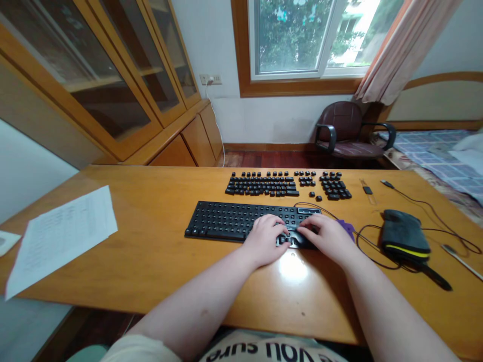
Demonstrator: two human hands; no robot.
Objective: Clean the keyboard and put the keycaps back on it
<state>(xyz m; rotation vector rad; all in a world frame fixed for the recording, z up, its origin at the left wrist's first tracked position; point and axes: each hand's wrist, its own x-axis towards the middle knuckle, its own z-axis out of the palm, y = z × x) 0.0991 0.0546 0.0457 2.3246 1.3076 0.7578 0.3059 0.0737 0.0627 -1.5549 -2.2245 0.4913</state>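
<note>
Keyboard (222,221) under curled left hand (266,237) and right hand (332,236), grips unclear, pouch (403,232), contents hidden

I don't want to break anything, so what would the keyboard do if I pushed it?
The keyboard looks stiff: its long body lies straight. Being low and wide, it would probably slide, not tip, on the shiny desk. Pushed forward, it might scatter the loose keycaps beyond it, since they're small and separate.
</note>
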